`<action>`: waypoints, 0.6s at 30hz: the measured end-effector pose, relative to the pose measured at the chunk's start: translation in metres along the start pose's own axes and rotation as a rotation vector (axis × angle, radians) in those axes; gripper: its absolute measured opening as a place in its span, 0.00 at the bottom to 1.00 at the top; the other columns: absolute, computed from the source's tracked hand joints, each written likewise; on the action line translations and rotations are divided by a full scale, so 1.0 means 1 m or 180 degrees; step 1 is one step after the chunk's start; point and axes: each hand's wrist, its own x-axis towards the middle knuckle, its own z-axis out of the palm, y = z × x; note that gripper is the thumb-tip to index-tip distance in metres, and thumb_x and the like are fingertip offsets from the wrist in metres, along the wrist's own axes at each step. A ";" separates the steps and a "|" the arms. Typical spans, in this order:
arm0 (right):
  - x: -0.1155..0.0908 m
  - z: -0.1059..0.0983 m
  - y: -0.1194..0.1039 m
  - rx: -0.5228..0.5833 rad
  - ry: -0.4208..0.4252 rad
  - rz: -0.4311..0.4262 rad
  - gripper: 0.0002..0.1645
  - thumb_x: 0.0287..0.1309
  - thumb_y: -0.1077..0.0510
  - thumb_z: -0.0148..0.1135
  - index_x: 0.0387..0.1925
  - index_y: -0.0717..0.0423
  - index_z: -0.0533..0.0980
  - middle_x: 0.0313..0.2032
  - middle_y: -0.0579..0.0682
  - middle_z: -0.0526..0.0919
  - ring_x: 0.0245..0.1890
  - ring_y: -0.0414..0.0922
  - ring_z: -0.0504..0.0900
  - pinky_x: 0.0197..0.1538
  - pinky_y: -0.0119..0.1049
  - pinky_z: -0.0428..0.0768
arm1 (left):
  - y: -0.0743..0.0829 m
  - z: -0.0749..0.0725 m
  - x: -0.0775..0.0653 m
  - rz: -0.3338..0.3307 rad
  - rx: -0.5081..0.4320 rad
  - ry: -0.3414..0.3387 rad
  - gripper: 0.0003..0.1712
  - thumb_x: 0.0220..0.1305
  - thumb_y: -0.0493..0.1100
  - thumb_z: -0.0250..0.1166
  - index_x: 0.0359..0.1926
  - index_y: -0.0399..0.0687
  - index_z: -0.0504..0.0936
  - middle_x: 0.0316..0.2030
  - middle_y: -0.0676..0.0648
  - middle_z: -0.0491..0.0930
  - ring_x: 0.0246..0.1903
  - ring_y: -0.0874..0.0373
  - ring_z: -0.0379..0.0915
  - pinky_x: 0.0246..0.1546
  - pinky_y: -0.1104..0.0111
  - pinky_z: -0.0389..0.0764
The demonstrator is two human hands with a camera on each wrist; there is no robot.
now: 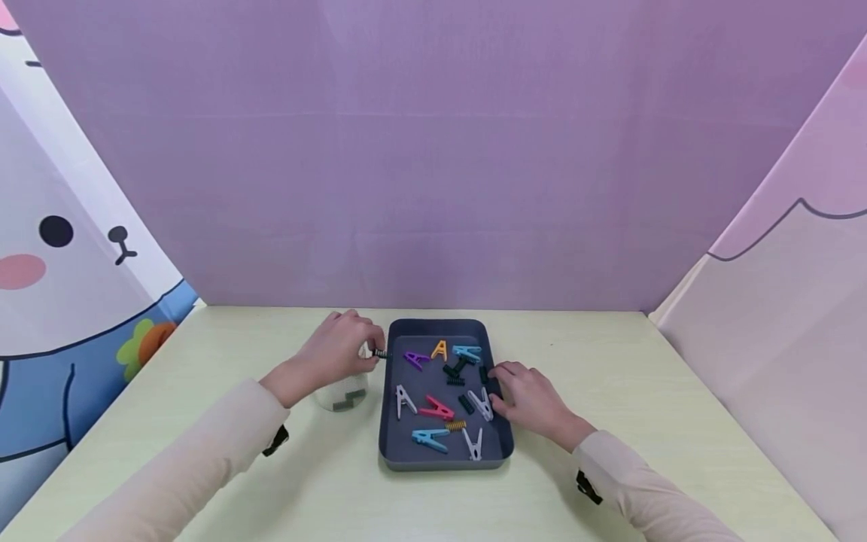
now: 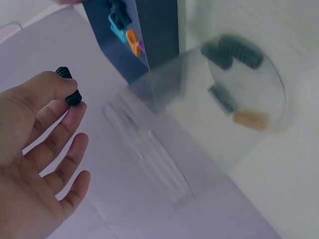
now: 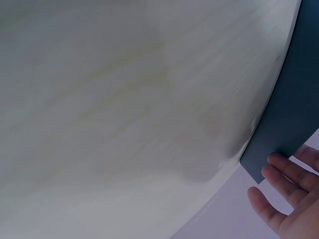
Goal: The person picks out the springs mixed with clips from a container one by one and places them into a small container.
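My left hand (image 1: 342,350) pinches a small dark coil spring (image 2: 69,86) between thumb and index finger, the other fingers spread loosely. It is at the left rim of a dark grey tray (image 1: 447,464), above a clear plastic jar (image 1: 327,397). Inside the jar lie several dark springs (image 2: 240,50) and an orange spring (image 2: 250,121). On the tray's right side, my right hand (image 1: 535,397) touches the rim with relaxed fingers (image 3: 286,174). Near its fingertips a dark spring (image 1: 484,374) lies inside the tray.
The tray also holds a purple clip (image 1: 416,360), an orange clip (image 1: 439,349), a red clip (image 1: 436,409), blue clips (image 1: 430,439), grey-white clips (image 1: 473,444), more dark springs (image 1: 466,404) and a yellow spring (image 1: 455,426). A purple backdrop (image 1: 433,165) stands behind the pale table (image 1: 339,489).
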 end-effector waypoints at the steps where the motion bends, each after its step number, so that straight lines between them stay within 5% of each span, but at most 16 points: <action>1: 0.000 0.000 0.000 0.0000 0.0004 -0.0003 0.19 0.49 0.50 0.63 0.42 0.55 0.77 0.44 0.50 0.80 0.44 0.46 0.78 0.42 0.43 0.78 | -0.003 -0.001 -0.001 -0.0015 -0.0018 0.0026 0.07 0.45 0.42 0.69 0.30 0.54 0.83 0.27 0.58 0.81 0.31 0.58 0.69 0.37 0.58 0.70; 10: 0.000 0.000 0.000 0.0008 0.0044 -0.0026 0.19 0.48 0.50 0.63 0.42 0.55 0.77 0.44 0.50 0.80 0.42 0.46 0.79 0.41 0.43 0.78 | -0.031 -0.005 -0.012 -0.0128 -0.0005 0.0210 0.06 0.44 0.41 0.69 0.28 0.53 0.82 0.24 0.58 0.80 0.30 0.58 0.72 0.37 0.56 0.71; 18: 0.000 -0.001 0.000 0.0010 0.0008 0.0017 0.20 0.49 0.50 0.63 0.42 0.55 0.77 0.44 0.50 0.80 0.43 0.46 0.79 0.43 0.43 0.78 | -0.043 0.001 -0.020 -0.0383 0.0031 0.0118 0.06 0.44 0.41 0.69 0.28 0.53 0.82 0.25 0.58 0.80 0.29 0.58 0.72 0.30 0.58 0.70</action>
